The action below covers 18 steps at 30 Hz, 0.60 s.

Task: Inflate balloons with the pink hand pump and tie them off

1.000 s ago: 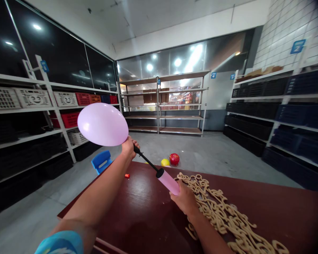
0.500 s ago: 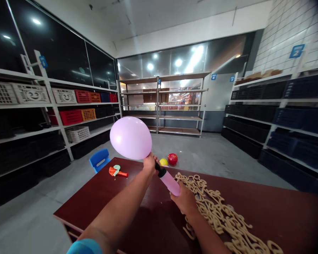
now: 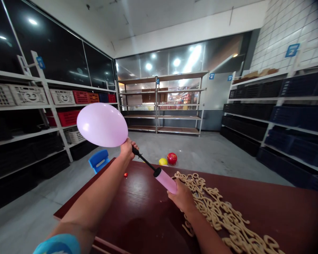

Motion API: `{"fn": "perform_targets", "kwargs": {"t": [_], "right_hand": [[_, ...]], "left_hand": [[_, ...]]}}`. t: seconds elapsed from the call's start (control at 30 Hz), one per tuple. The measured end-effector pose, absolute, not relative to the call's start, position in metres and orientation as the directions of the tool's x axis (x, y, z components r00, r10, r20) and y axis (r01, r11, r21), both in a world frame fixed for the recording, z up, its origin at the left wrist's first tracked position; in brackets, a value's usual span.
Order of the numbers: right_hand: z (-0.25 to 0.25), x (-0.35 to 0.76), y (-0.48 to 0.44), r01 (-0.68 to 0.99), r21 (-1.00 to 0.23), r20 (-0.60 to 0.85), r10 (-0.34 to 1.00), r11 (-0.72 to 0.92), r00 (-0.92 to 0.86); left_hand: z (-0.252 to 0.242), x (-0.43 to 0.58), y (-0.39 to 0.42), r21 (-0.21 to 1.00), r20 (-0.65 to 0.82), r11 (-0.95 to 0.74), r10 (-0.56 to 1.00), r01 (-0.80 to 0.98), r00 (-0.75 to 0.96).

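Observation:
A large inflated pink balloon hangs off the end of a hand pump at the left. My left hand is closed round the balloon's neck and the pump's black top. The black rod shows between that top and the pink pump barrel. Wrapped round the barrel's lower end is my right hand. Tan, curly rope-like pieces lie in a long heap beside my right forearm.
Under everything is a dark red table. Beyond its far edge are a yellow ball and a red ball. A blue chair stands at the left. A small red-orange piece shows beside my left forearm.
My left hand has moved left and up with the balloon, away from my right hand, drawing out the pump's rod. My left forearm now hides most of the orange and green pieces.

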State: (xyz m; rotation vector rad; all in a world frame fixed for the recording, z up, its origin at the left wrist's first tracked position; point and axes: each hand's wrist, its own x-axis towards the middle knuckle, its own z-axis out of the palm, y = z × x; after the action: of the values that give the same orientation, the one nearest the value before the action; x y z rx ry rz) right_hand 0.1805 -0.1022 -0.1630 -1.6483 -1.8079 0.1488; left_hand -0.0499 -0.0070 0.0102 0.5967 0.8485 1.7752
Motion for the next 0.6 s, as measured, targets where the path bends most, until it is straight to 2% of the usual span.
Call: {"fn": "perform_targets", "kwargs": {"t": [0.2, 0.47, 0.6], "right_hand": [[-0.166, 0.184, -0.102, 0.856, -0.497, 0.36, 0.931, 0.142, 0.055], [-0.166, 0.185, -0.101, 0.858, -0.502, 0.363, 0.926, 0.106, 0.099], [-0.163, 0.183, -0.101, 0.848, -0.523, 0.353, 0.928, 0.089, 0.121]], "left_hand": [[-0.006, -0.031, -0.009, 0.764, 0.004, -0.204, 0.95, -0.612, -0.311], [-0.044, 0.036, -0.025, 0.783, -0.101, -0.054, 0.972, -0.62, -0.212], [-0.043, 0.044, -0.03, 0.786, -0.082, -0.071, 0.972, -0.614, -0.218]]}}
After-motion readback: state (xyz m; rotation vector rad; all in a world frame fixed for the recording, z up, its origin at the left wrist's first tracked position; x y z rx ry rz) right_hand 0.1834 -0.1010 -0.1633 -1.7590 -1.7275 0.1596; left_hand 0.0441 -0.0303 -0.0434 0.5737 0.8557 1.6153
